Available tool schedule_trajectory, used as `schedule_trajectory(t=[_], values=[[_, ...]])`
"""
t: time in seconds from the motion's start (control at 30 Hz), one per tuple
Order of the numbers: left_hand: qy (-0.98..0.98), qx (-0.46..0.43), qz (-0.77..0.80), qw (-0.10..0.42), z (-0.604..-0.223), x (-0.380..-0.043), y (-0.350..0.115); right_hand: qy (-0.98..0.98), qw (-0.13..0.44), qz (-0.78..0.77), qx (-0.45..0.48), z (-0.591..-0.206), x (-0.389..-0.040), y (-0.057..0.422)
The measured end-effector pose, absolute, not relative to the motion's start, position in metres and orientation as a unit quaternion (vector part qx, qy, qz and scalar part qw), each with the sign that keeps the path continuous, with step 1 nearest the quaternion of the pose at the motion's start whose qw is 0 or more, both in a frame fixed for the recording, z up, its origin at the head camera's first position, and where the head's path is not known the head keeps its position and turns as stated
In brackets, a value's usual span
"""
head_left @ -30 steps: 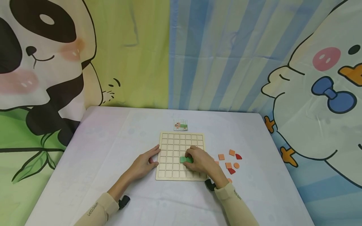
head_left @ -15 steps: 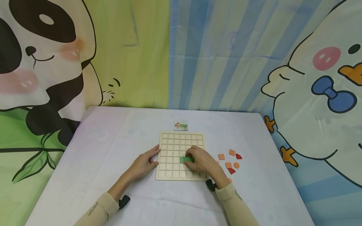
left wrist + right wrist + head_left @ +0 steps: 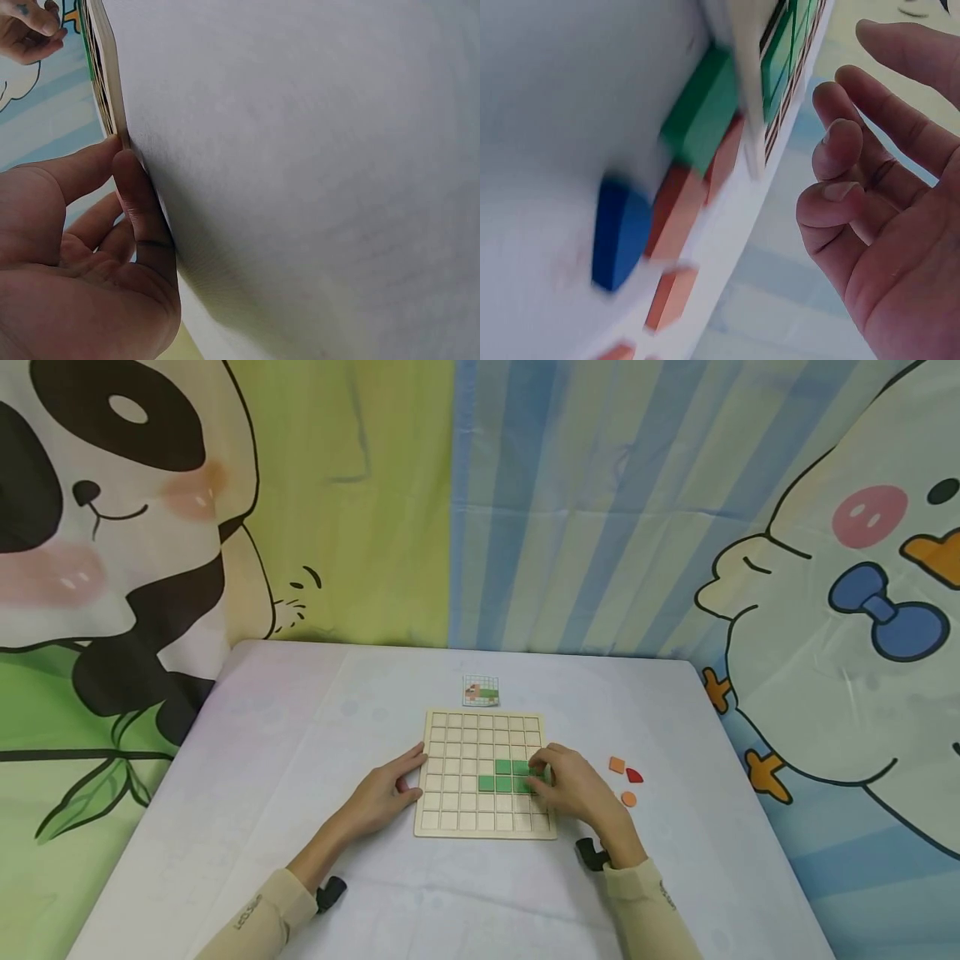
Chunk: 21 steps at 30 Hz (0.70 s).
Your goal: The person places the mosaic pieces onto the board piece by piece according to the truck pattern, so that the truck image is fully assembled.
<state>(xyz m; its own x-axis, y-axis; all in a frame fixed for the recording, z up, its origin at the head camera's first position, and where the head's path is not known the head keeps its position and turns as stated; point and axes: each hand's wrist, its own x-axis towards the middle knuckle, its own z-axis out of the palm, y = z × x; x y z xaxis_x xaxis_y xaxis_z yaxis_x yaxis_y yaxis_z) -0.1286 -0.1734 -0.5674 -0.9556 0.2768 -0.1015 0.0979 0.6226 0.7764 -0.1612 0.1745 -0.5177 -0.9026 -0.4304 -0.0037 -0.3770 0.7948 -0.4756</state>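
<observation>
A pale wooden grid board [image 3: 450, 802] lies on the table with several green square tiles [image 3: 503, 767] set in its lower right cells. At the board's left edge, my left hand [image 3: 382, 797] touches the rim with thumb and a fingertip; the left wrist view shows these fingertips [image 3: 133, 169] against its side. My right hand [image 3: 581, 785] hovers at the board's right edge, fingertips overlapping the green tiles there. In the right wrist view its fingers [image 3: 836, 150] are loosely bent, thumb and fingers apart, with nothing between them.
Beyond the board lies a small picture card [image 3: 481, 691]. To the right are an orange square [image 3: 617, 765], a red piece [image 3: 634, 775] and an orange disc [image 3: 628, 798]. The right wrist view shows a blue piece [image 3: 619, 236] and a green block [image 3: 701, 112] beside the board.
My right hand has moved right from the board's middle to its right edge, uncovering more green tiles and covering some orange and red pieces. My left hand stays at the left edge.
</observation>
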Motion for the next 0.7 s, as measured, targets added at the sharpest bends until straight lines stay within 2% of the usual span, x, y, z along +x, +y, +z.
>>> schedule_trajectory(t=[0.5, 0.7], values=[[0.897, 0.108, 0.414, 0.107, -0.566, -0.129, -0.173, 0.949, 0.054, -0.248, -0.189, -0.521, -0.147, 0.22], [0.896, 0.105, 0.418, 0.105, -0.564, -0.127, -0.173, 0.951, 0.088, -0.236, -0.177, -0.523, -0.142, 0.224]])
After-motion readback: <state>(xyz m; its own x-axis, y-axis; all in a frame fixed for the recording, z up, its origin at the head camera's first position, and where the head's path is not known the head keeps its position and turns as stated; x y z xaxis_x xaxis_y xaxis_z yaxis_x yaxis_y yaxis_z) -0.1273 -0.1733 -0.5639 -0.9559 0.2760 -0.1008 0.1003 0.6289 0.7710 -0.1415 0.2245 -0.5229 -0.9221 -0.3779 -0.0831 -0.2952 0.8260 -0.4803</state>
